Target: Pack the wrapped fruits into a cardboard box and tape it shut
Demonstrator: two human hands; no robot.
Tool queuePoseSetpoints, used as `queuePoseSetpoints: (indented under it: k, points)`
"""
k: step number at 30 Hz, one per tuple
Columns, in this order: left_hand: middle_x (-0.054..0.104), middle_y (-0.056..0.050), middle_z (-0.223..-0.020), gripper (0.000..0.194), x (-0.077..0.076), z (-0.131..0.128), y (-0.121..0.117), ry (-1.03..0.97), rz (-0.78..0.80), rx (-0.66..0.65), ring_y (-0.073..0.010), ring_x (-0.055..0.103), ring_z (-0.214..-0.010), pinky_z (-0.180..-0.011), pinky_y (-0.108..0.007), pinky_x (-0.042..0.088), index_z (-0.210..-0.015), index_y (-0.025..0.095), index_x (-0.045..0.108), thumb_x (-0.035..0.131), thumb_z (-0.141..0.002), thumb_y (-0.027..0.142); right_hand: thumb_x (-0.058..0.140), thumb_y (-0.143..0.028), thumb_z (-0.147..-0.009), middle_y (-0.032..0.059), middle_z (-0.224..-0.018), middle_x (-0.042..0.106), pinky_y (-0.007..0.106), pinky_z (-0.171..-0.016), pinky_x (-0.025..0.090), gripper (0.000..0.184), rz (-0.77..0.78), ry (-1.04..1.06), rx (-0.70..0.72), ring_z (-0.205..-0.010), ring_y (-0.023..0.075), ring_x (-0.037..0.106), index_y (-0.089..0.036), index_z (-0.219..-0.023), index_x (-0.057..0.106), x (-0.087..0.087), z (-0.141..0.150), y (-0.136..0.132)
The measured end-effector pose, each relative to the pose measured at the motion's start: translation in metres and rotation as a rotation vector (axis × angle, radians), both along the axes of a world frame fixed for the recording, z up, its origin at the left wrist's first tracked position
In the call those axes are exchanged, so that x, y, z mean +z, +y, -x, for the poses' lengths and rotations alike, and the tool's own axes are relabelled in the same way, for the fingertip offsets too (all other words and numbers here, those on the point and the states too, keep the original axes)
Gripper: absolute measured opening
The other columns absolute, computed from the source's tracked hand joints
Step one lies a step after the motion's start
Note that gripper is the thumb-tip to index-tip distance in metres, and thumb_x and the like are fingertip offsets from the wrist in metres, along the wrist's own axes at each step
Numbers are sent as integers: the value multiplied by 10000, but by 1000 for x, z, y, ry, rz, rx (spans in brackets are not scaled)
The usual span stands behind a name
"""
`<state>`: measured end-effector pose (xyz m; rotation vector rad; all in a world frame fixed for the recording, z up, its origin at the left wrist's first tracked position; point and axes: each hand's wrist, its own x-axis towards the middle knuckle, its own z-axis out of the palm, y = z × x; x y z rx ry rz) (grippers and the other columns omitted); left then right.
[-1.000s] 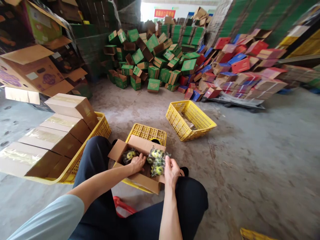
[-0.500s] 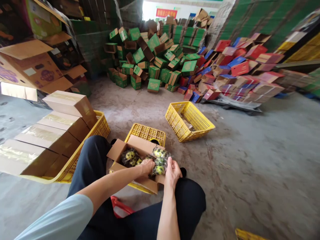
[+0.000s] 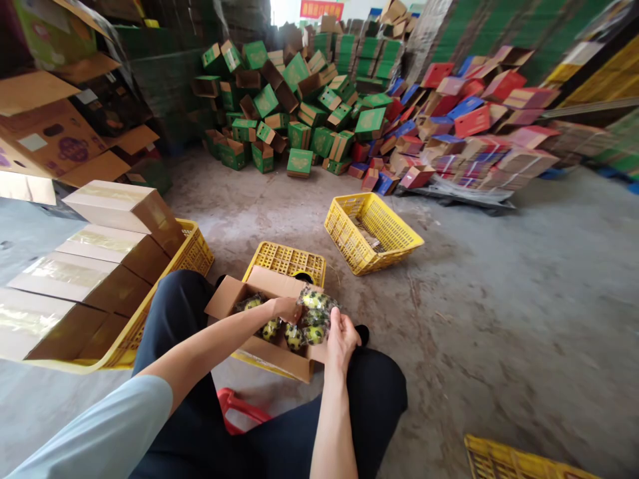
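A clear plastic pack of yellow-green balls with black patches (image 3: 315, 316) is held over the right side of an open cardboard box (image 3: 274, 356). My right hand (image 3: 342, 338) grips its right edge, thumb on top. My left hand (image 3: 287, 309) is over the box at the pack's left edge, its fingers curled down and mostly hidden. Inside the box lie more wrapped balls (image 3: 294, 338), partly covered by my left forearm. The box rests on an upturned yellow crate (image 3: 289, 259) between my knees.
A yellow crate (image 3: 197, 249) with taped cartons (image 3: 120, 243) stands at left. Another yellow crate (image 3: 374, 233) sits ahead on the concrete floor, and one more (image 3: 509, 462) at lower right. Green boxes (image 3: 299, 163) and red and blue boxes (image 3: 472, 120) are heaped behind. Something red (image 3: 239, 409) shows between my legs.
My left hand has moved up and slightly left from the packed balls, uncovering more of them in the box. My right hand still holds the pack. The whole view has shifted slightly.
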<state>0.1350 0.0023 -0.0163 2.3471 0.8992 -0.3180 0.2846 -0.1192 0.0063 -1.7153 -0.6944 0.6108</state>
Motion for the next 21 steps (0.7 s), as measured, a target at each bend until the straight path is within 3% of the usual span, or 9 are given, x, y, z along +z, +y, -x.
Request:
queuePoseSetpoints:
  k: [3,7,11,16,21]
  points:
    - [693,-93,-1179,251,6,2,0,87,20,-98,-236,681,-1022,-893,-404,587,-1161,176,694,677,-960,325,584,-819,-768,-45,-515,455,284,-568,378,613,17,-1,0,-577,163,437,-220,-642,593,2,0,-1]
    - [741,-99,-1081,186,15,13,-6,71,-60,-119,-262,699,-1039,-921,-369,564,-1065,180,743,587,-970,213,587,-823,-768,-25,-538,511,280,-565,377,624,-11,6,-19,-594,166,464,-209,-653,602,1,0,-1]
    - [731,-108,-1157,267,19,26,-8,32,-148,-120,-248,702,-1052,-925,-343,550,-1129,192,729,496,-1000,197,608,-810,-768,10,-591,608,276,-582,407,621,-47,37,-35,-630,180,525,-195,-688,635,-4,0,1]
    - [740,-145,-1083,249,8,21,-24,47,-188,-152,-265,710,-1000,-896,-356,560,-993,151,753,511,-959,102,630,-809,-748,30,-612,657,281,-567,427,618,-23,67,-10,-626,193,558,-195,-688,651,-4,1,2]
    - [669,-198,-1256,258,-6,-6,-47,22,-203,-116,-310,684,-1087,-881,-385,576,-975,126,749,492,-961,107,627,-801,-751,21,-601,648,287,-574,437,607,11,28,-7,-628,195,565,-198,-694,660,-8,-1,1]
